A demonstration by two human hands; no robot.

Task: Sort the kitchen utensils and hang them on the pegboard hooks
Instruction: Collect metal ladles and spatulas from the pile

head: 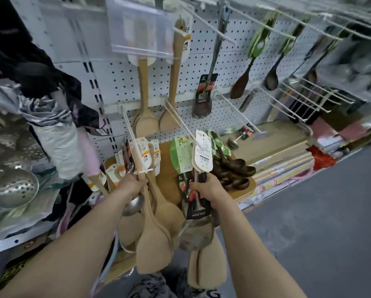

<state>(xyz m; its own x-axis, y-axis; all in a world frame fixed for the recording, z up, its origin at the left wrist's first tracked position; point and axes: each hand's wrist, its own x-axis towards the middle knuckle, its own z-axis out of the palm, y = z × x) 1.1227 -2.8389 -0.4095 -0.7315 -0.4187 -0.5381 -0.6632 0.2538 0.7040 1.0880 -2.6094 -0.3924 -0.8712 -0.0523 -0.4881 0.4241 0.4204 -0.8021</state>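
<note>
Shop aisle: white pegboard (120,82) ahead, wire hooks (237,111) jutting out, grey floor (309,211) at right. Left hand (130,186) wrapped round a bundle of pale wooden spatulas (152,244) plus a steel ladle (133,205), blades hanging down. Right hand (208,188) gripping carded steel turners (198,224), tags up at a hook's tip; threaded or not, unclear. Beyond, dark wooden spoons (234,171) heaped on a tan board (168,179). Far right blurred; fingertips hidden behind handles.

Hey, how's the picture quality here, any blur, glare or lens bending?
Head view: wide-angle bending curves the pegboard; far-right shelves smear into blur; left hand gripping wooden spatulas and right hand gripping metal spatulas look sharp; light flat, faint glare on the clear label holder.
</note>
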